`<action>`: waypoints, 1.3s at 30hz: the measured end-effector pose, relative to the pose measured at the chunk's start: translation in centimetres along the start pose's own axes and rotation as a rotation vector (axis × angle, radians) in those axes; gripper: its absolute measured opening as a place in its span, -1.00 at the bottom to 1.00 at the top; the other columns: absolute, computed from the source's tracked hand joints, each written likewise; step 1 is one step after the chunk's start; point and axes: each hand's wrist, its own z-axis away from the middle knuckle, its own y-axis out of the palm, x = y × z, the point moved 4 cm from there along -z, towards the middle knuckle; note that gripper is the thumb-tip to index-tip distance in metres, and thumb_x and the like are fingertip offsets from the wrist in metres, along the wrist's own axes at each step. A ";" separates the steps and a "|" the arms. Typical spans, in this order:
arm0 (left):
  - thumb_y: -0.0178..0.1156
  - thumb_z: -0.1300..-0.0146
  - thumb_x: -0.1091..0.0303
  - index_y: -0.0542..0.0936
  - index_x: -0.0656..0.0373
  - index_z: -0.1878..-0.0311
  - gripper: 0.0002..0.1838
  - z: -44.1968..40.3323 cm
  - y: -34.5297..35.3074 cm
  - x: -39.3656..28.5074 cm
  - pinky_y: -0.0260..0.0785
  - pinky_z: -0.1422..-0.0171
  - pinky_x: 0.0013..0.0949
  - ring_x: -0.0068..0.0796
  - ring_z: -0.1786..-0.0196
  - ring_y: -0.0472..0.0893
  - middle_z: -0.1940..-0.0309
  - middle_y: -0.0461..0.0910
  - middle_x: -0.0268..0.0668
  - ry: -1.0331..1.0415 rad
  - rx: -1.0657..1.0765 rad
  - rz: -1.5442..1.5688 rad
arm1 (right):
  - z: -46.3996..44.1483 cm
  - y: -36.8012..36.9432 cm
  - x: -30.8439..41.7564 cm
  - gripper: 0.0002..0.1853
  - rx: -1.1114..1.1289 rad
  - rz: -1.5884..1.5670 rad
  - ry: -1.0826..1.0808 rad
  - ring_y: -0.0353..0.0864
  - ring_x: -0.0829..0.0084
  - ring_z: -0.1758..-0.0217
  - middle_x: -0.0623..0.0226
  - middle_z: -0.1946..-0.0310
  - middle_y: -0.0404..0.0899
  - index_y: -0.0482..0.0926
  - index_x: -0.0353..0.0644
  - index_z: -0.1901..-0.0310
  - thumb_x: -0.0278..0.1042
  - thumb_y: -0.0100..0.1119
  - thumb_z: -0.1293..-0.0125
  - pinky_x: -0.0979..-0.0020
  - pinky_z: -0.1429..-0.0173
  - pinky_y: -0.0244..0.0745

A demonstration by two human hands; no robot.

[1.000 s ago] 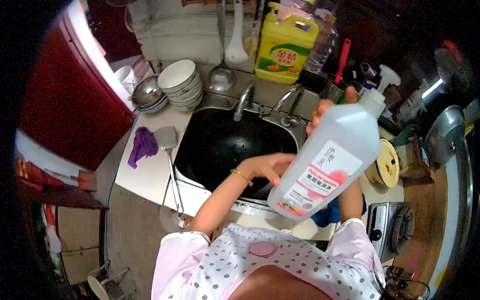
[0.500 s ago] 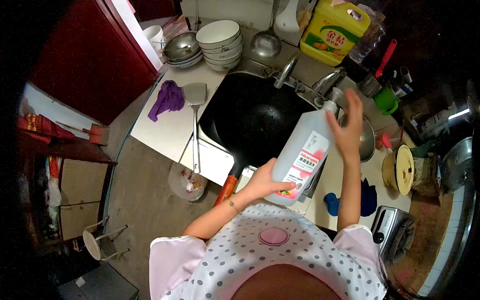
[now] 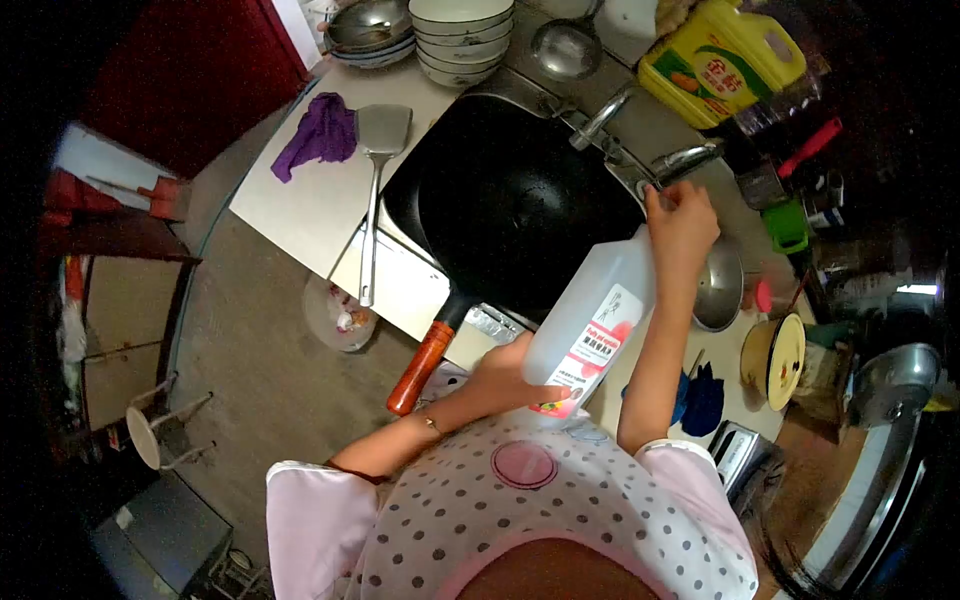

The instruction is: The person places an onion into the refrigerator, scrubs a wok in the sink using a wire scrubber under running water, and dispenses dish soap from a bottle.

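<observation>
My left hand [image 3: 505, 378] is wrapped round the lower part of a tall translucent detergent bottle [image 3: 575, 325] with a pink and white label. The bottle leans, its top toward the taps. My right hand [image 3: 683, 225] is closed over the bottle's pump top, which its fingers mostly hide. Beneath and beyond the bottle, a large black wok [image 3: 530, 190] lies in the sink, its wooden handle [image 3: 420, 367] pointing toward me on the left. Above the wok's far edge stands a metal tap [image 3: 605, 120].
On the left counter lie a metal spatula [image 3: 383, 135] and a purple cloth [image 3: 318, 138], with stacked bowls [image 3: 460, 50] behind. A yellow jug [image 3: 720, 65] stands back right. A metal bowl [image 3: 718, 290] and yellow enamel pot [image 3: 775, 360] sit rightward. A bin [image 3: 338, 315] stands below.
My right hand, spread beside the pump top before, has closed over it. The bottle stays in my left hand. The view has shifted, bringing more of the wok's handle into sight.
</observation>
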 end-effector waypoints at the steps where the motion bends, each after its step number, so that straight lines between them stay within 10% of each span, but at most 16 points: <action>1: 0.23 0.25 0.04 0.31 0.34 0.18 -0.36 -0.2 -0.1 0.1 0.30 0.18 -0.45 -0.37 0.26 0.48 0.36 0.45 -0.12 0.030 -0.007 -0.034 | -0.1 0.4 -0.2 -0.73 0.004 0.005 -0.019 0.44 0.17 0.47 0.16 0.51 0.43 0.45 -0.25 0.57 -0.17 0.16 0.12 0.29 0.38 0.32; 16: 0.22 0.24 0.00 0.29 0.31 0.09 -0.30 -1.0 -0.7 2.5 0.25 0.11 -0.38 -0.28 0.19 0.42 0.27 0.39 -0.08 0.037 0.011 0.076 | 0.9 6.5 -2.0 -0.81 0.167 -0.486 0.203 0.21 0.73 0.67 0.48 0.79 0.31 0.33 -0.29 0.72 -0.47 0.15 0.15 0.64 0.54 0.17; 39: 0.22 0.19 0.07 0.35 0.32 0.17 -0.42 0.1 -1.7 2.9 0.30 0.17 -0.41 -0.32 0.24 0.47 0.32 0.44 -0.09 0.023 -0.038 0.089 | 2.1 9.1 -1.4 -0.81 0.306 -0.590 0.201 0.19 0.72 0.66 0.49 0.76 0.31 0.35 -0.27 0.69 -0.45 0.15 0.11 0.65 0.56 0.13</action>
